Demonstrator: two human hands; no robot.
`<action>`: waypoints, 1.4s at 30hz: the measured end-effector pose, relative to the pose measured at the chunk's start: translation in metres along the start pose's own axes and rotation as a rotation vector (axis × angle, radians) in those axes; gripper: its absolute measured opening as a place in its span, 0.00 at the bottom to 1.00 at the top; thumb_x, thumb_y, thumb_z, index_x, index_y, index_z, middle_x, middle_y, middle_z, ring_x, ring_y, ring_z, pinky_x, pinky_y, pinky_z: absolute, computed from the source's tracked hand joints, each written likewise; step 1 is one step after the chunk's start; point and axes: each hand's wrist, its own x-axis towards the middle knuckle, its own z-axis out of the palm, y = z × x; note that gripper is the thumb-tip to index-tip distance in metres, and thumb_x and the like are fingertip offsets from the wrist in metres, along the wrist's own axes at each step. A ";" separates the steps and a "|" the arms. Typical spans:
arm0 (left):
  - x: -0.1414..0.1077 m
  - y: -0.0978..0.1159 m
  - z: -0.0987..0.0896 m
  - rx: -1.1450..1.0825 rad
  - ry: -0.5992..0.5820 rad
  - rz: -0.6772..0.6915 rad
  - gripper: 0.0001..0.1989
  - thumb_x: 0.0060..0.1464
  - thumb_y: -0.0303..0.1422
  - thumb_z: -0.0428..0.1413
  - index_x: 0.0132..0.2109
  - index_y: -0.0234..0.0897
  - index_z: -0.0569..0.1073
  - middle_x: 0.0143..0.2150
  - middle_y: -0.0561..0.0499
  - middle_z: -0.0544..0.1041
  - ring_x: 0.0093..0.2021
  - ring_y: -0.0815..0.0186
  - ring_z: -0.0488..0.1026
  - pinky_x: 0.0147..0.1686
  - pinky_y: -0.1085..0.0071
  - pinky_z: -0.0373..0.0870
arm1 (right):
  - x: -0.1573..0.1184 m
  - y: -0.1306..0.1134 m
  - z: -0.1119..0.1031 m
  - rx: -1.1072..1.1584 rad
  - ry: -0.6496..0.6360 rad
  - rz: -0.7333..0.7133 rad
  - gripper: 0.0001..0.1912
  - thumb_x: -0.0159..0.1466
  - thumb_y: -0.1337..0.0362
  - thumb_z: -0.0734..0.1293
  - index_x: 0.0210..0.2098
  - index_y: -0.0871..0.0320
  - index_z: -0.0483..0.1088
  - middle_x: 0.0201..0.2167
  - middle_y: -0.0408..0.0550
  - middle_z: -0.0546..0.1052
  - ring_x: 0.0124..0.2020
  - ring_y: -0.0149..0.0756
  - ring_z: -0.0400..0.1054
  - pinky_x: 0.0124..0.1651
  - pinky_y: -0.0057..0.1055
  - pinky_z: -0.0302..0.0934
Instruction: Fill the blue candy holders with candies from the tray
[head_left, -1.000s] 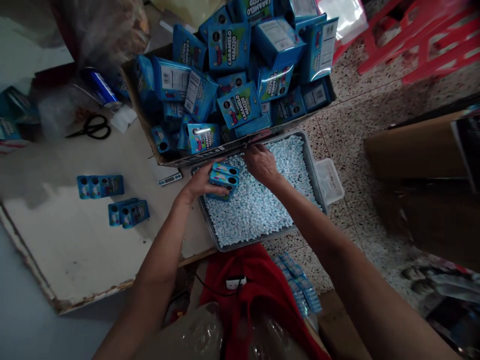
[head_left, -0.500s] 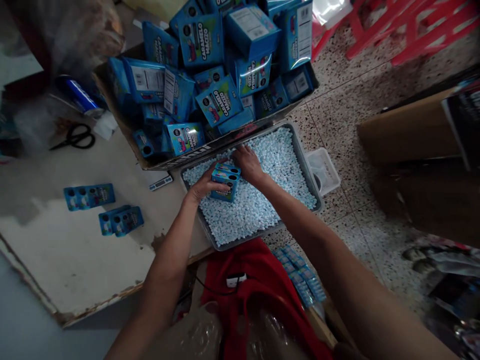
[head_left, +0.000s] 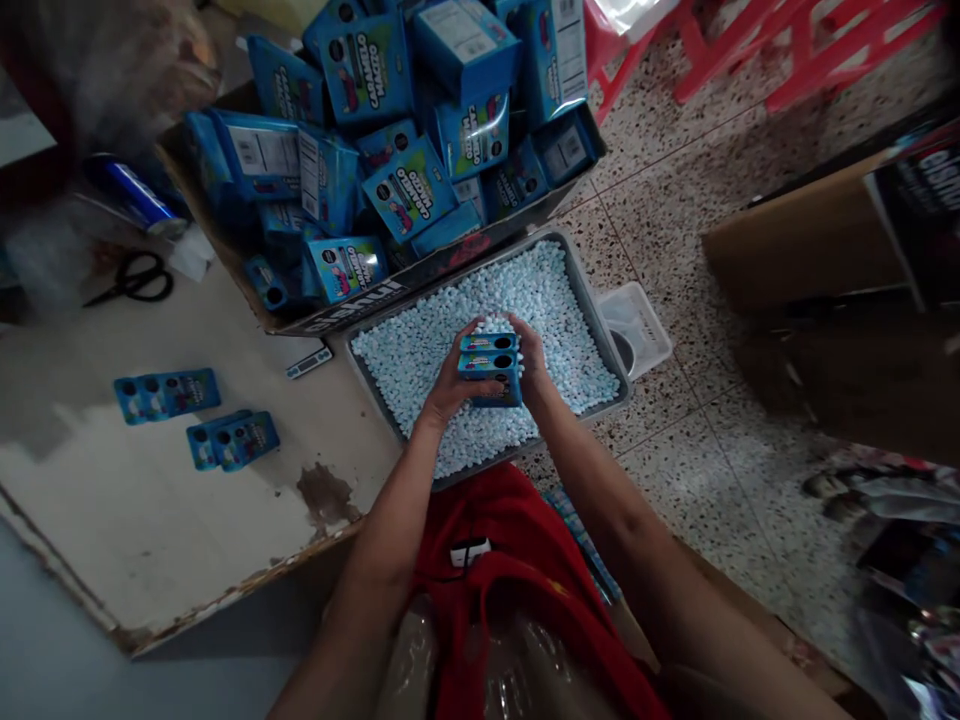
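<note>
My left hand [head_left: 448, 385] grips small blue candy boxes [head_left: 511, 394] standing side by side, its thumb across their near face. At their right side my right hand [head_left: 532, 358] is cupped, its fingers curled behind them. A heap of small pale candies [head_left: 495, 325] shows between the hands at the boxes' far edge, and a few lie along my right palm. Under both hands is a grey tray [head_left: 576, 262] filled with loose pale blue and white candies [head_left: 420, 360]. My right fingertips are partly hidden.
A carton [head_left: 480, 240] heaped with blue boxes [head_left: 409, 190] stands beyond the tray. On the table [head_left: 150, 530] at left lie several small blue boxes [head_left: 169, 395], scissors [head_left: 139, 278] and a can [head_left: 139, 195]. A clear plastic container [head_left: 645, 335] sits right of the tray.
My right hand has come out of the loose candies to the boxes' right side, bringing some candies. My left hand and the boxes have shifted right.
</note>
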 end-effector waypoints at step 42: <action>-0.014 0.013 -0.052 0.866 0.369 0.452 0.40 0.43 0.44 0.77 0.59 0.43 0.71 0.58 0.45 0.79 0.58 0.51 0.79 0.59 0.56 0.76 | -0.046 -0.121 0.048 0.489 -0.001 -0.437 0.27 0.67 0.36 0.65 0.28 0.51 0.76 0.35 0.47 0.80 0.42 0.42 0.74 0.55 0.43 0.70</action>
